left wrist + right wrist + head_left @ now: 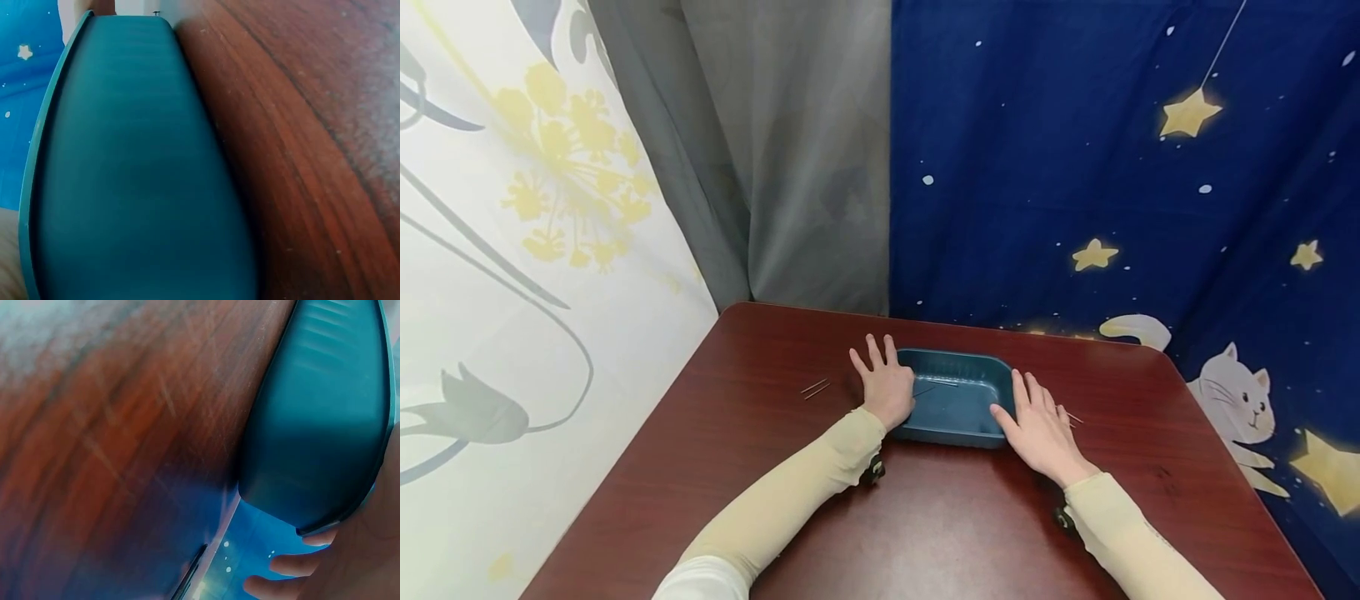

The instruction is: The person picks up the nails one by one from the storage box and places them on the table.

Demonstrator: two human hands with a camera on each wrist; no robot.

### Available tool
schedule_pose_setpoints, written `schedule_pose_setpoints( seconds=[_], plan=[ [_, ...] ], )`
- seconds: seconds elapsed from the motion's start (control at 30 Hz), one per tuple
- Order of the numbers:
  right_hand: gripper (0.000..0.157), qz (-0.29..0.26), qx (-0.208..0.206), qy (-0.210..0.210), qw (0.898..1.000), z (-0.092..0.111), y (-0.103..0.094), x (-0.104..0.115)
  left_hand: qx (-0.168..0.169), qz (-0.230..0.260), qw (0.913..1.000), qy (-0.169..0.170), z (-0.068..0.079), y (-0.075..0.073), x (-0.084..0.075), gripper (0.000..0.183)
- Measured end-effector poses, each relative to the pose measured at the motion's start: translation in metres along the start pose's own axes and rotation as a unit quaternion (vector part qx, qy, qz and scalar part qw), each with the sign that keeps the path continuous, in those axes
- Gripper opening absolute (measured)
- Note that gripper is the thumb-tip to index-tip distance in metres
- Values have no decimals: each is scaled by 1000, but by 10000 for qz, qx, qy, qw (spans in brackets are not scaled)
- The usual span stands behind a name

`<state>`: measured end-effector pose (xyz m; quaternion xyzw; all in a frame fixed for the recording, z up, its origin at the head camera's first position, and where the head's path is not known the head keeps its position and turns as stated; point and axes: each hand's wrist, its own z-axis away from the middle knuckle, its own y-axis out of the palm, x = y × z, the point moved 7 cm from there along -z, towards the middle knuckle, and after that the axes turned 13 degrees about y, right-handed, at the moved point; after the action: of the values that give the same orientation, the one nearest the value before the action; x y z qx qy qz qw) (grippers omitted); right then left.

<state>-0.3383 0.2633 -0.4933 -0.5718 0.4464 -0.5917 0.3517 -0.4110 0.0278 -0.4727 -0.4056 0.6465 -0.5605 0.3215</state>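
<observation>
A dark teal plastic tray [958,437], rectangular with rounded corners, sits on the table. At its left end my left hand [889,393] holds the rim, its outer fingers spread away over the table. My right hand [1041,433] has the opposite end, thumb over the rim and fingers stretched along the outside. Inside the tray lie thin needle-like sticks [943,383]. The tray's long side wall [137,156] fills much of the left wrist view. In the right wrist view the right hand's fingers [294,565] reach past the tray's corner.
Two thin sticks [816,391] lie on the reddish-brown table [925,517] left of the tray. More thin sticks [1074,417] lie just beyond the right hand. A grey curtain [820,167] and a blue starry curtain [1037,167] hang behind the table's far edge.
</observation>
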Motion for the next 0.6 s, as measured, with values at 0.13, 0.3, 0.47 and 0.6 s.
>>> schedule_pose_setpoints(
  seconds=[0.13, 0.3, 0.47, 0.6],
  plan=[
    [91, 49, -95, -60, 9999, 0, -3, 2, -31, -27, 10000, 15, -6, -2, -1, 7],
    [94, 72, -101, -100, 9999, 2, -3, 5, 57, -8, 10000, 54, -11, 0, -4, 6],
    [93, 115, -22, -261, 9996, 3, 1, 7, 164, -22, 9999, 16, -11, 6, -6, 15],
    [90, 128, -66, -326, 9994, 5, 1, 9, 105, -21, 9999, 30, -11, 7, -7, 23]
  ],
)
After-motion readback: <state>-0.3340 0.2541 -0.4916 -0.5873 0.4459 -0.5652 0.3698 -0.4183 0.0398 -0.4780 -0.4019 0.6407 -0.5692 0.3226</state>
